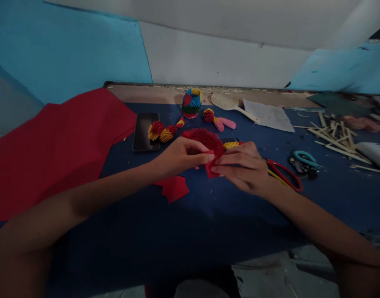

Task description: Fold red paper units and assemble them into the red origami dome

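Observation:
Between my two hands is a small red paper piece (211, 170), upright above the blue table cover. My left hand (183, 156) pinches its upper left part between thumb and fingers. The fingertips of my right hand (245, 167) press on its right side. Just behind my hands lies a spiky red round piece (205, 138) of folded paper, partly hidden. Several loose red paper pieces (175, 188) rest on the cover, below my left wrist. A yellow and red folded-paper piece (232, 145) shows behind my right hand.
Large red sheets (81, 132) cover the left side. A black phone (143, 131), folded-paper pieces (166, 131), a multicoloured paper vase (192, 103) and a hairbrush (230, 103) stand or lie farther back. Red-handled scissors (286, 176), turquoise-handled pliers (305, 158) and thin sticks (339, 138) are on the right.

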Available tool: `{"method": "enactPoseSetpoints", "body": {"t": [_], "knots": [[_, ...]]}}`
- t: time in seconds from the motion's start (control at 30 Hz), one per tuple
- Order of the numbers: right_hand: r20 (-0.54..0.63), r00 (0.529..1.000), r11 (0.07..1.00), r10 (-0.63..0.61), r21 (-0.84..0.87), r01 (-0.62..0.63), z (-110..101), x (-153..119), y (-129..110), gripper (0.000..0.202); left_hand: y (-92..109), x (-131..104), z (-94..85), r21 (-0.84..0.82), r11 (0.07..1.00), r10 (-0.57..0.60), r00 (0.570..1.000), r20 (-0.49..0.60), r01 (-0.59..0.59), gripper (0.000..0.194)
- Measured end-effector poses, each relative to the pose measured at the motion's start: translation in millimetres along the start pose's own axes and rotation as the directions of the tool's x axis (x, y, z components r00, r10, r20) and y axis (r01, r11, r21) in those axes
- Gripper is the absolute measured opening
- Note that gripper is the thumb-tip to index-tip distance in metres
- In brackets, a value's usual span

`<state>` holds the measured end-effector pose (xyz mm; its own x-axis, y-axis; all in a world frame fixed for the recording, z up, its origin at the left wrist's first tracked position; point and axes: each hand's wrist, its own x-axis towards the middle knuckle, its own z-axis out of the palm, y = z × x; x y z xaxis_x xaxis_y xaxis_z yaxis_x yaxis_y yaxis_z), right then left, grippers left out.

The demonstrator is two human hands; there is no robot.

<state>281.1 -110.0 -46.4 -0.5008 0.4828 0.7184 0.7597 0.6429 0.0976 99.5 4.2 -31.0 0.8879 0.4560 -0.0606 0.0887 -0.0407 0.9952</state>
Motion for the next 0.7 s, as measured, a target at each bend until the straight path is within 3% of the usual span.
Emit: {"method": "enactPoseSetpoints", "body": {"t": [0.13, 0.3, 0.53, 0.7], "knots": [[0.017, 1.000, 0.989, -0.021, 0.147, 0.019, 3.0, -0.7, 2.0, 0.010, -1.0, 1.2, -5.3, 0.092, 0.996, -0.001, 0.999, 0.040, -0.003, 0.013], [0.076, 0.995, 0.948, 0.071, 0.305, -0.091, 2.8, 2.5, -3.7, 0.008, 1.5, -4.1, 1.3, 0.226, 0.967, 0.099, 0.992, 0.083, -0.115, 0.008], [0.084, 0.983, 0.885, 0.165, 0.427, -0.185, -7.5, -4.4, 6.5, 0.018, 1.9, -2.6, -1.8, 0.142, 0.989, -0.052, 0.984, 0.168, 0.028, 0.012], [0.116, 0.986, 0.901, 0.124, 0.404, -0.160, -5.0, -5.6, 10.3, 0.015, 0.2, 2.9, -8.7, 0.090, 0.994, -0.072, 0.976, 0.204, 0.054, 0.012]]}}
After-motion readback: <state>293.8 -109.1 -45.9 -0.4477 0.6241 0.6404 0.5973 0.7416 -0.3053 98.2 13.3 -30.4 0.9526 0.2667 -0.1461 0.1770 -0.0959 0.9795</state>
